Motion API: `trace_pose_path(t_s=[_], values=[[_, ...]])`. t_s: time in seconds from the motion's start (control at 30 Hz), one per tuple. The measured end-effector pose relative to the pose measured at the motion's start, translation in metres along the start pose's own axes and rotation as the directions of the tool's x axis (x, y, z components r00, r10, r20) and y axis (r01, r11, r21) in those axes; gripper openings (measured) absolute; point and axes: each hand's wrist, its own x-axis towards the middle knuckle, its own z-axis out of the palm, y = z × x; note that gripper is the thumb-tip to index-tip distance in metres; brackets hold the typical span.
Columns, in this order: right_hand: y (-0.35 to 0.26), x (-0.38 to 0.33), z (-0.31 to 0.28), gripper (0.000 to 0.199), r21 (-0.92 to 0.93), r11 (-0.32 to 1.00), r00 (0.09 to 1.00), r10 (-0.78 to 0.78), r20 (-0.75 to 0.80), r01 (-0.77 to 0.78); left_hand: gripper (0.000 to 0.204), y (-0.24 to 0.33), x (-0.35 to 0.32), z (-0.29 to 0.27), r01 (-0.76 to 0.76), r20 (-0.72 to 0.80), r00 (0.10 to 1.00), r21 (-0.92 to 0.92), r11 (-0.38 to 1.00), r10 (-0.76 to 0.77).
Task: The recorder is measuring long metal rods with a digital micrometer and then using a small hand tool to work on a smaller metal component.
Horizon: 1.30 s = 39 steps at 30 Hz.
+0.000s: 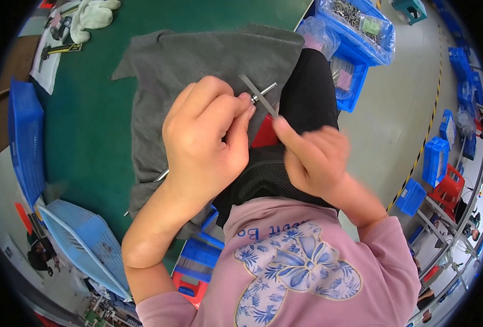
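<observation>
My left hand (pixel 203 133) is closed, pinching a thin round metal pin (pixel 270 88) between thumb and forefinger. The pin's bright end sticks out up and to the right. My right hand (pixel 318 158), slightly blurred, grips a narrow flat grey file (pixel 260 98) by its lower end. That strip lies crosswise over the pin, just beyond my left fingertips; whether they touch, I cannot tell. Beneath both is a grey cloth (pixel 192 60) on the green table (pixel 83 109). Another metal rod (pixel 162 175) lies on the cloth, partly hidden by my left forearm.
White gloves (pixel 93 16) and a yellow-and-black caliper (pixel 62 50) lie at the far left. A blue basket (pixel 23 136) and a light blue basket (pixel 83 240) stand on the left. Blue bins (pixel 356 76) with metal parts are at the far right, near my leg.
</observation>
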Motion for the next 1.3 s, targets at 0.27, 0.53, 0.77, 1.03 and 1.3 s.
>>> trace_pose_path(t_s=[0.27,0.53,0.77,1.03,1.3], values=[[-0.006,0.015,0.004,0.041,-0.025,1.0,1.0,0.012,-0.024,-0.012,0.013,0.0,0.0,-0.001,0.0,0.009,1.0,-0.01,1.0,0.0],[0.003,0.01,0.021,0.04,-0.065,0.996,0.987,-0.071,-0.148,0.062,0.013,0.001,0.001,-0.002,-0.016,0.03,0.999,0.013,1.0,0.016],[0.013,0.007,0.039,0.039,-0.018,0.995,0.954,-0.1,-0.284,0.099,0.013,0.001,0.004,-0.006,-0.037,0.084,0.996,0.029,0.999,0.035],[0.022,0.004,0.049,0.036,0.033,0.979,0.93,-0.182,-0.321,0.202,0.013,0.001,0.003,-0.006,-0.041,0.104,0.994,0.034,0.999,0.037],[0.023,0.007,0.052,0.037,0.068,0.973,0.926,-0.186,-0.327,0.219,0.014,0.0,0.005,-0.004,-0.035,0.069,0.997,0.044,0.998,0.032]])
